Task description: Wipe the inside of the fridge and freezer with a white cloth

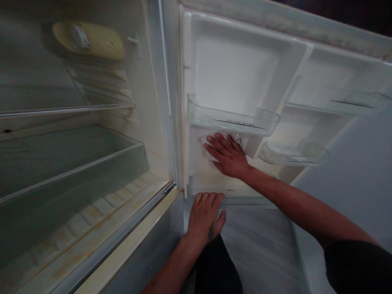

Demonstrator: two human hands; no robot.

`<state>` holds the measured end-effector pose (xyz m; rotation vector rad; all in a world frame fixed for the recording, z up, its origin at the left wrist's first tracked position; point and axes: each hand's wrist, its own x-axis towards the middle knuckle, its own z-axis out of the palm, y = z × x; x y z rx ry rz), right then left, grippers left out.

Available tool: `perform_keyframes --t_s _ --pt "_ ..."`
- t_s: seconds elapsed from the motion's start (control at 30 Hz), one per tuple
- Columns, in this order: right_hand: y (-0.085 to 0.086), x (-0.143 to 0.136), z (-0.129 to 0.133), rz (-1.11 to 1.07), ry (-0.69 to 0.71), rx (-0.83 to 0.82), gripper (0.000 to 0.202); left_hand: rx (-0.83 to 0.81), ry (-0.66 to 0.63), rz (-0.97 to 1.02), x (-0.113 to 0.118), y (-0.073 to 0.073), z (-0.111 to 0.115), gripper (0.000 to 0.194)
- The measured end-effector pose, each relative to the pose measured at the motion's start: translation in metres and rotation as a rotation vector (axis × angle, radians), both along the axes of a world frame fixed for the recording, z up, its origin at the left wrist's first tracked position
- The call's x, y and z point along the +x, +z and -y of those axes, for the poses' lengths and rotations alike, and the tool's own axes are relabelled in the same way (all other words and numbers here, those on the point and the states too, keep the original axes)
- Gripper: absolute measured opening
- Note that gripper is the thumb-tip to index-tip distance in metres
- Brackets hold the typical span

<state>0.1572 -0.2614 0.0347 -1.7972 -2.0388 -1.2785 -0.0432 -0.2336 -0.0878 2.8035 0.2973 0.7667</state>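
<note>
My right hand (229, 157) presses a white cloth (208, 141) against the inner panel of the open fridge door, below the middle door shelf (229, 118). Its fingers are spread over the cloth, which is mostly hidden under the palm. Lower down, my left hand (206, 216) is at the rim of the bottom door shelf (245, 201). Its fingers bend over that rim, their tips out of sight, and the thumb stands apart to the right.
On the left is the fridge interior, with a glass shelf (67, 109), a clear drawer (73, 175) and a yellowed lamp cover (101, 41). Stains mark the ribbed fridge floor (92, 214). Further small door shelves (294, 154) project at right. A grey floor (260, 249) shows below the door.
</note>
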Motion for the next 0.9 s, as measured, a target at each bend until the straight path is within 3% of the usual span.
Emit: perform_keyframes --t_s 0.13,0.27,0.33,0.4,0.47,0.53,0.67,0.77,0.9 --pt "0.001 -0.005 -0.012 -0.086 -0.005 0.037 0.073 0.008 0.013 -0.005 -0.002 0.001 -0.002 0.042" --pt "-0.037 0.015 0.009 0.045 0.159 -0.248 0.063 0.016 0.026 -0.017 -0.002 0.005 -0.002 0.039" --pt "-0.060 0.032 0.032 0.101 0.220 -0.403 0.057 0.008 0.020 -0.024 -0.002 0.008 -0.002 0.038" --pt "-0.070 0.052 0.060 0.095 0.232 -0.488 0.056 0.000 0.016 -0.024 -0.001 0.009 -0.002 0.037" --pt "-0.065 0.071 0.088 0.058 0.190 -0.517 0.059 -0.005 0.020 -0.016 -0.001 0.009 -0.001 0.035" --pt "-0.050 0.088 0.112 0.029 0.129 -0.523 0.064 -0.004 0.024 -0.006 -0.001 0.009 -0.001 0.034" --pt "-0.027 0.105 0.139 -0.026 -0.050 -0.462 0.068 0.011 0.027 0.008 -0.002 0.007 -0.003 0.034" --pt "-0.036 0.104 0.147 -0.055 -0.154 -0.343 0.067 0.015 0.032 0.009 -0.001 0.007 -0.003 0.033" --pt "-0.061 0.108 0.157 0.019 0.054 -0.504 0.071 0.020 0.029 -0.005 -0.001 0.007 -0.003 0.034"
